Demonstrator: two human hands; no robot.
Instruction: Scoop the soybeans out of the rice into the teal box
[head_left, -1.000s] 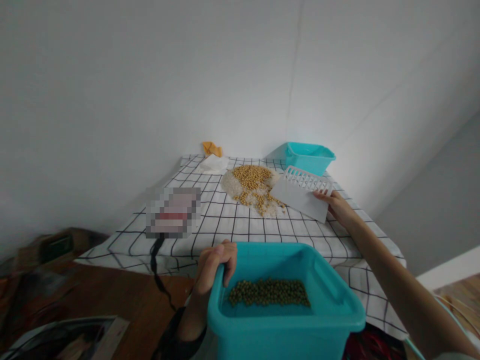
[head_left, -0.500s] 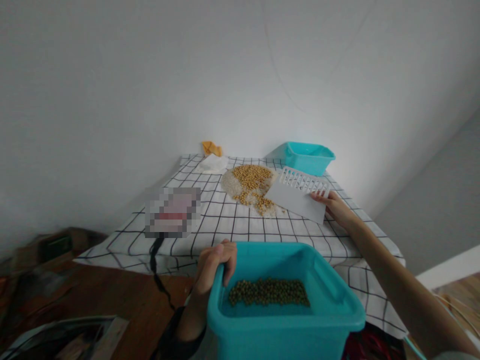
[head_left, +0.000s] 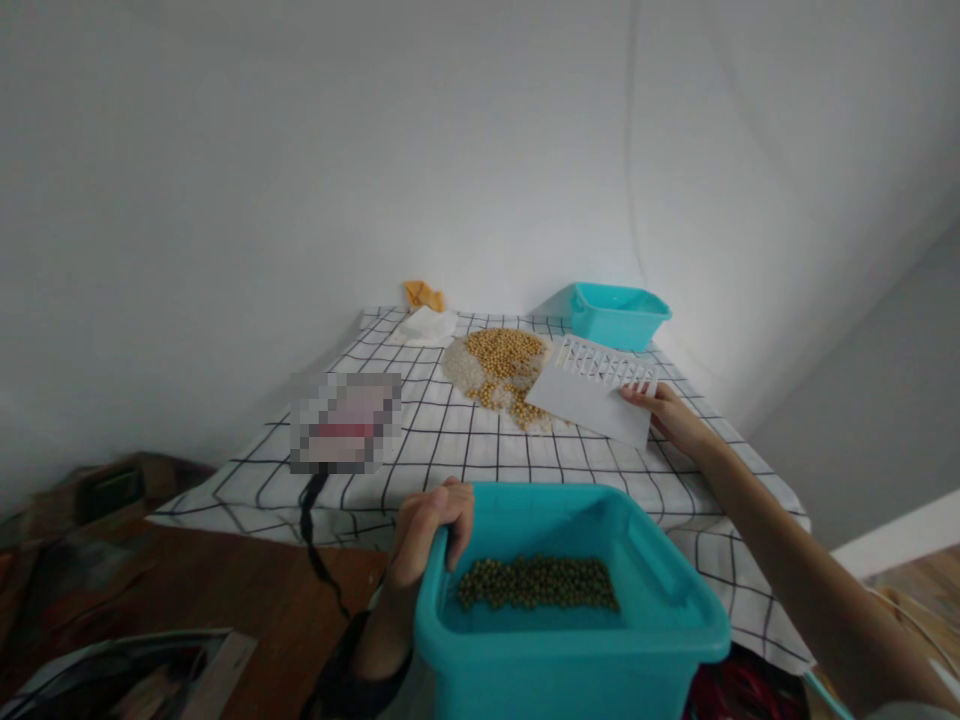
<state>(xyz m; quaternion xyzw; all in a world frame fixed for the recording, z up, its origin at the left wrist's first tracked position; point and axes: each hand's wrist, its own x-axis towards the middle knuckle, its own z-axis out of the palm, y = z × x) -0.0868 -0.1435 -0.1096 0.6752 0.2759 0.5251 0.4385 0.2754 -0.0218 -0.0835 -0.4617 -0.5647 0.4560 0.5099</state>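
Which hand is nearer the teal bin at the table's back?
Right. The right hand holds the white slotted board in front of the back bin; the left hand is farther off, gripping the near bin.

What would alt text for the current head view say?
A person's right hand holds a white slotted panel beside yellow beans and white grains on a checked cloth; the left hand grips a turquoise bin holding dark green beans.

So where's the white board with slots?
In the head view, the white board is right of centre, in front of the far turquoise tub, gripped by the right hand, its left tip by the yellow beans.
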